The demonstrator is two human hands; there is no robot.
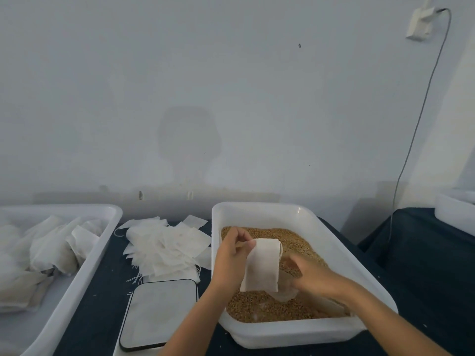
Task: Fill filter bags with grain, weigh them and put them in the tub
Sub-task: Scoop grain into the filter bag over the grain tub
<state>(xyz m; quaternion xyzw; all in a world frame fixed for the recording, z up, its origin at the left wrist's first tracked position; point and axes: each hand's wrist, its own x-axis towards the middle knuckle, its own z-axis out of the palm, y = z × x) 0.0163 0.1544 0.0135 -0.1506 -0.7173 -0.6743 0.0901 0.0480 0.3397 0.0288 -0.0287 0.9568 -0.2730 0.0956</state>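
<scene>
Both hands (270, 265) hold bag (262, 265) (inside grain tray's (341, 255) rim).

Over a white tray of grain (308, 227), the left hand (231, 255) pinches the top corner of a white filter bag (262, 265) that hangs above the brown grain (295, 242). The right hand (311, 274) is blurred, just beside the bag's lower edge. A pile of empty filter bags (164, 247) lies on the dark tabletop (102, 304), behind a flat scale (159, 312). At the left stands a white tub (84, 273) holding filled bags (48, 250).
</scene>
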